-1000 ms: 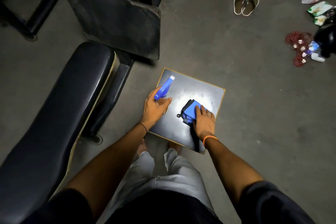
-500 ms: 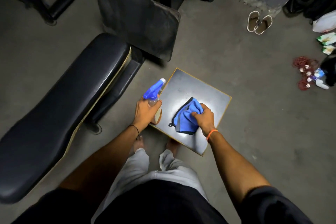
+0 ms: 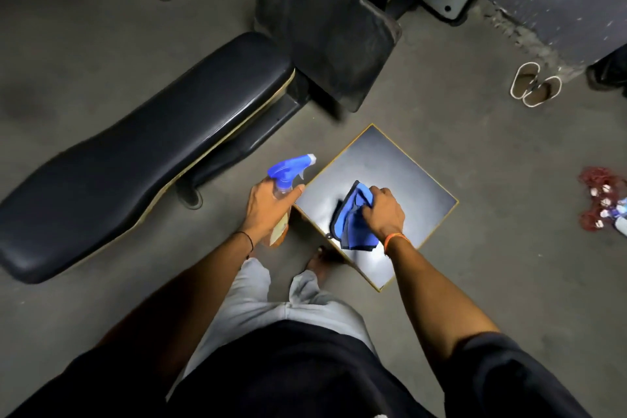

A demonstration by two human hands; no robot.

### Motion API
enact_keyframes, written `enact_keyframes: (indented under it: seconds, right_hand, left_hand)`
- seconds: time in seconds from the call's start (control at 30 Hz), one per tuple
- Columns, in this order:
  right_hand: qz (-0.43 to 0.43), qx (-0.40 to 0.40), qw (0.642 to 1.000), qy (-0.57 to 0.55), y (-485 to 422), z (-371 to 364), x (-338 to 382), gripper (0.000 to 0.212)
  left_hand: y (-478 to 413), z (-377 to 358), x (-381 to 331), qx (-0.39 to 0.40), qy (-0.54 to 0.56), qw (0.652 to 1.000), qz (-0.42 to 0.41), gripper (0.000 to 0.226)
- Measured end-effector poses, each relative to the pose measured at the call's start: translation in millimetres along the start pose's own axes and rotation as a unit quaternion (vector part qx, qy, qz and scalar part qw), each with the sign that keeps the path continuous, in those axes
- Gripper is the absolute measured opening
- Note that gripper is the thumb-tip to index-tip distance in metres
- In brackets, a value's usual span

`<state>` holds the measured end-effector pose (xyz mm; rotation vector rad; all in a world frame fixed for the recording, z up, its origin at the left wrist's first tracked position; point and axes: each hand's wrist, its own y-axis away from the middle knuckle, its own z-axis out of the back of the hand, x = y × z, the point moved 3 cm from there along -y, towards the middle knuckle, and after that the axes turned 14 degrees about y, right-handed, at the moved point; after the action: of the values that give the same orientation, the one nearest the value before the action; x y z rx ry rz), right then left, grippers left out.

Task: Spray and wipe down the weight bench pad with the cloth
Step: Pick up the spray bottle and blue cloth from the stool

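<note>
Head view: we see the bench lying long at left on the floor, a small stool beside it. Our left hand grips the bottle; our right hand clutches the cloth above the stool.

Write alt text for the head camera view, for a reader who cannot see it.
Seen from above, a person's left hand holds a blue-topped spray bottle while the right hand grips a blue cloth over a small dark square board on the concrete floor. A long black weight bench pad lies to the left, untouched.
</note>
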<state>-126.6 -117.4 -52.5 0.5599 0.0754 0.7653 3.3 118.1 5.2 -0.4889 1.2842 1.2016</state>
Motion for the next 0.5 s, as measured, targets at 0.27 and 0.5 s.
enact_keyframes:
  seconds: [0.27, 0.5]
  right_hand:
    - [0.097, 0.019, 0.977, -0.19, 3, 20, 105, 0.046]
    - [0.162, 0.06, 0.953, -0.25, 9, 10, 232, 0.036]
  left_hand:
    - [7, 56, 17, -0.09, 0.037, 0.994, 0.054, 0.018]
    - [16, 157, 49, -0.206, 0.131, 0.965, 0.096, 0.022]
